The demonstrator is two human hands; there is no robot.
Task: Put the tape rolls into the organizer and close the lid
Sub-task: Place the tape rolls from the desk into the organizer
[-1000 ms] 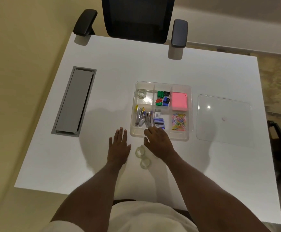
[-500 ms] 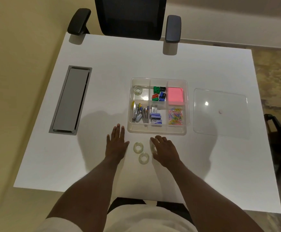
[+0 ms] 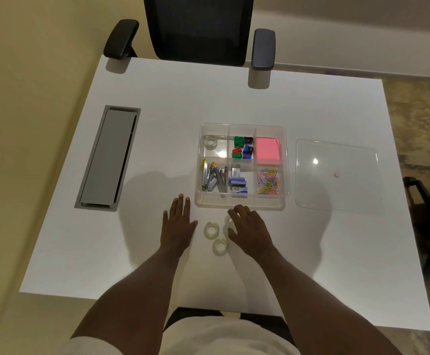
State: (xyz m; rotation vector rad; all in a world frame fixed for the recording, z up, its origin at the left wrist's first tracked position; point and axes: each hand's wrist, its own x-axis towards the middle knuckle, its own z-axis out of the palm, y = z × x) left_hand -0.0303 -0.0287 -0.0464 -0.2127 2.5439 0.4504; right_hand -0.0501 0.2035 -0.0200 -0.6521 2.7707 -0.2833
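On the white table (image 3: 157, 119), near edge, between the two forearms:

1. Organizer (image 3: 242, 204): clear, compartmented tray, lid off, just beyond both hands. One tape roll in tray (image 3: 210, 142) already sits in the far-left compartment; the rest hold stationery (clips, staples, a pink pad).
2. Lid (image 3: 336, 175): clear, flat on the table to the right of the organizer, apart from it and well away from either hand.
3. Left hand (image 3: 178, 226): flat on the table, palm down, fingers together and extended, gripping nothing. It lies just left of the loose rolls.
4. Right hand (image 3: 249, 230): fingers curled loosely over the third tape roll (image 3: 228, 221), which peeks out at its thumb side. Whether the fingers have actually pinched it cannot be told; the roll is clear and mostly covered.
5. Nearer-left tape roll (image 3: 211, 229): flat on the table, hole up, between the two hands and about equally near each.
6. Nearest tape roll (image 3: 219, 246): flat, hole up, just toward the person from item 5, touching or almost touching it.

Judgement: the roll under the right hand is the next to go; its target compartment lies ahead and slightly left, so the right hand must carry forward over the tray's near wall.
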